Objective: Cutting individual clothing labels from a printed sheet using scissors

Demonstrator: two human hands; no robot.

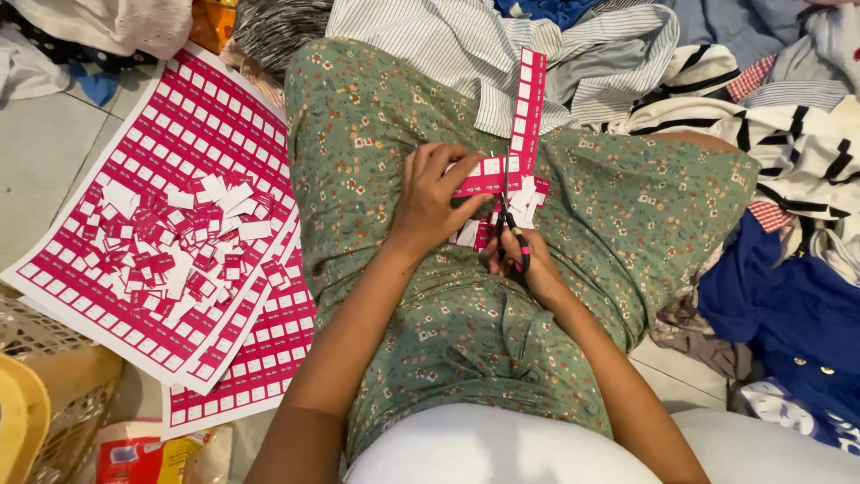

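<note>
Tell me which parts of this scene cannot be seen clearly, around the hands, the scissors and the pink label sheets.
- Head view: scissors blades, mostly hidden by the pink strip and loose labels.
- Right hand: fingers covered by the scissor handles and left hand.
- Print on the pink sheets: too small.
- Basket: cut off by the left edge.

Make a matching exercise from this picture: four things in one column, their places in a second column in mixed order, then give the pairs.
Things:
1. scissors
2. pink label strip
3. pile of cut labels
4. wicker basket

Places:
A. heaped on the pink sheets on the floor
B. in the right hand
C. bottom left corner
D. pinched by the left hand, over the lap

Pairs: 1-B, 2-D, 3-A, 4-C
</note>
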